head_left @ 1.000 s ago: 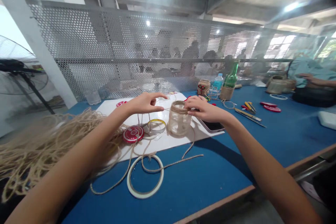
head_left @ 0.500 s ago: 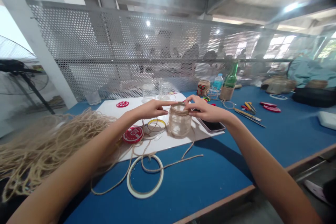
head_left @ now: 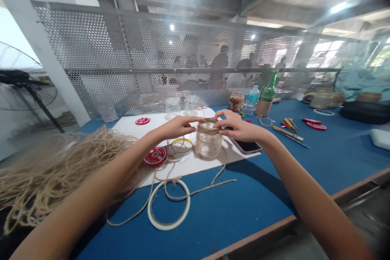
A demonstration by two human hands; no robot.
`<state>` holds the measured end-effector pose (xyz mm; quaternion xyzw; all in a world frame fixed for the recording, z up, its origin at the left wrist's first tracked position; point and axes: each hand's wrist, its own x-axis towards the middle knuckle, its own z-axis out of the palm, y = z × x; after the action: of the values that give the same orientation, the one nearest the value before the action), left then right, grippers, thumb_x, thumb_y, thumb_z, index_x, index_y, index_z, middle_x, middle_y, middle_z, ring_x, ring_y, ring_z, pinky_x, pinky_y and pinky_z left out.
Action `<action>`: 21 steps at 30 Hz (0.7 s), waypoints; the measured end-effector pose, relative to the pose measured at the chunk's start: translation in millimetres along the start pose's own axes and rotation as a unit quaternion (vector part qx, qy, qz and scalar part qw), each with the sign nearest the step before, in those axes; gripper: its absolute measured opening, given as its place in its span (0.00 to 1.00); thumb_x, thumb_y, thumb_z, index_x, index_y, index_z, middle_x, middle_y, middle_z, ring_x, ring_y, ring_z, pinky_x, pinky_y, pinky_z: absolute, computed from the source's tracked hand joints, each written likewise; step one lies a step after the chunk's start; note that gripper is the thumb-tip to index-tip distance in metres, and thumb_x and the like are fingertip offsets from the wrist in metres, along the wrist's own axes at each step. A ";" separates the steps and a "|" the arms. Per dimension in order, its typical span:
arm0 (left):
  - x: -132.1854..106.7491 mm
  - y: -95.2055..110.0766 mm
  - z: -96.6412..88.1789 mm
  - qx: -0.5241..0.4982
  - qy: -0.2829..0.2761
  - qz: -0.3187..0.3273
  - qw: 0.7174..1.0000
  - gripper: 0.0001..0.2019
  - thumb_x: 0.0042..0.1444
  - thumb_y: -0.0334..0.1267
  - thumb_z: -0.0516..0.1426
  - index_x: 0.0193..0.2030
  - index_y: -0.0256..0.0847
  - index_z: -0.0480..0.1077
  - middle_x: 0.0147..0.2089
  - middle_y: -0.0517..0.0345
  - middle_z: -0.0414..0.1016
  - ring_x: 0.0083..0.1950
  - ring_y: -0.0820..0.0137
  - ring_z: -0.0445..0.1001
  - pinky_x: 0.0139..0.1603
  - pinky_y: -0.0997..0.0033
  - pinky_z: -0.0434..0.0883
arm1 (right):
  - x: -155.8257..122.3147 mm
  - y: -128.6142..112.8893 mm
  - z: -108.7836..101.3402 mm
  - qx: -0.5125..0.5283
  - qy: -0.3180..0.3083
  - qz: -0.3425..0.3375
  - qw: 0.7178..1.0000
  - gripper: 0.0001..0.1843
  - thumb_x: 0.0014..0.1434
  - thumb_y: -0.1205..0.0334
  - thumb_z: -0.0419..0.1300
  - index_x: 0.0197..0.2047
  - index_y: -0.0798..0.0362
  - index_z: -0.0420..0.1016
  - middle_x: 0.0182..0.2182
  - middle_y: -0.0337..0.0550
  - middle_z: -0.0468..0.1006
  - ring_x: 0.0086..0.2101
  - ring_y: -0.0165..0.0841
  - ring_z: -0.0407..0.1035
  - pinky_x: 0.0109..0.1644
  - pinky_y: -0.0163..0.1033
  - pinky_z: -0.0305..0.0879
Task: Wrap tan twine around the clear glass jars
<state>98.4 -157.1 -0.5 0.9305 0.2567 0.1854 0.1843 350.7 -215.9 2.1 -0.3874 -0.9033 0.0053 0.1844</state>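
Note:
A clear glass jar [head_left: 208,145] stands upright on white paper, with jute twine [head_left: 208,127] wound round its neck. My left hand [head_left: 179,127] is at the jar's left side, index finger reaching onto the rim and thumb by the neck. On the right, my right hand [head_left: 233,125] grips the rim, thumb against the twine and fingers bent over the top. A loose strand hangs below my left hand, close to a yellow-edged tape roll [head_left: 182,145] and a red round lid [head_left: 155,156]. Twine also trails from the jar toward the front.
A large heap of jute twine [head_left: 73,166] lies at left. A white tape ring [head_left: 149,207] is in front. Behind the right hand lie a phone [head_left: 248,146], a twine-wrapped green bottle [head_left: 268,89], and scissors and pliers [head_left: 291,124]. Two glass jars [head_left: 173,107] stand at the back.
Both hands stay at the jar's neck, with only slight finger shifts. The jar and the things around it keep their places.

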 end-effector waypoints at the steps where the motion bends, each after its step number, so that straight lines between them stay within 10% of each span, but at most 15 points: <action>1: 0.0 0.0 0.8 -0.008 0.003 0.000 1.000 0.20 0.55 0.34 0.52 0.55 0.41 0.65 0.22 0.65 0.63 0.21 0.79 0.53 0.25 0.78 0.56 | -0.6 -0.3 -0.7 -0.011 0.005 0.000 1.000 0.12 0.59 0.59 0.53 0.45 0.44 0.72 0.54 0.45 0.59 0.56 0.43 0.50 0.58 0.58 0.47; 6: -0.3 0.5 1.4 -0.028 -0.003 0.019 0.999 0.16 0.55 0.33 0.51 0.52 0.40 0.65 0.18 0.68 0.54 0.19 0.79 0.48 0.21 0.78 0.52 | 0.1 -19.7 -0.2 -0.044 0.020 0.018 0.999 0.17 0.58 0.50 0.53 0.50 0.41 0.70 0.60 0.42 0.55 0.61 0.47 0.39 0.59 0.63 0.37; 11: -0.1 1.5 2.1 -0.012 0.003 0.011 1.000 0.18 0.55 0.33 0.51 0.54 0.40 0.65 0.18 0.69 0.56 0.20 0.79 0.51 0.24 0.79 0.55 | 9.4 -45.6 14.2 -0.072 0.063 0.038 0.995 0.12 0.59 0.53 0.52 0.38 0.49 0.72 0.47 0.45 0.68 0.54 0.42 0.53 0.60 0.63 0.33; 21: -2.5 5.9 -7.9 0.010 -0.026 -0.007 1.000 0.21 0.56 0.44 0.54 0.56 0.42 0.64 0.19 0.68 0.56 0.21 0.78 0.51 0.25 0.78 0.54 | 11.6 -22.4 15.4 0.023 0.043 0.016 0.999 0.08 0.59 0.60 0.53 0.38 0.52 0.71 0.46 0.45 0.66 0.50 0.39 0.56 0.56 0.55 0.50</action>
<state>95.4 -161.3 8.3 0.9350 0.2599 0.1576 0.1825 322.5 -221.5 -5.0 -0.3977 -0.8876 0.0126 0.2318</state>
